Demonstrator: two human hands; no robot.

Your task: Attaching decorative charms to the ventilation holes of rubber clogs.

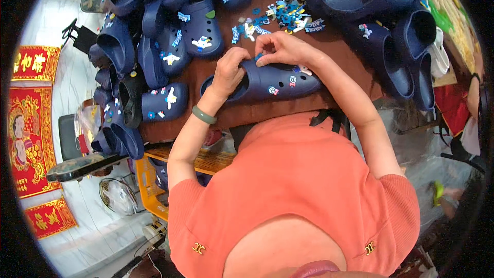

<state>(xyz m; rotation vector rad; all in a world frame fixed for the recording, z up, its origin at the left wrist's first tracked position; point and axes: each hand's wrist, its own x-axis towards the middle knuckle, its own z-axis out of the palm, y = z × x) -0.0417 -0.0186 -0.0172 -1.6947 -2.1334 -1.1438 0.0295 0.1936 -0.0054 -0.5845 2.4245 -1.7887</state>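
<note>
A navy blue clog (252,86) lies on its side on the brown tabletop in front of me, toe to the right. Its holed upper carries white-and-pink lollipop-like charms and a white figure charm near the toe. My left hand (229,72) is closed on the clog at its opening, fingers curled over the rim. Thumb and forefinger of my right hand (285,52) pinch a small blue charm (259,57) against the clog's upper edge. Just beyond my hands is a loose pile of small charms (288,15) in blue, white and yellow.
Decorated navy clogs (170,46) are heaped at the left, and more clogs (355,0) are stacked at the right. A yellow plastic crate (149,185) stands below the table's left side. A white shoe (438,54) sits at the far right.
</note>
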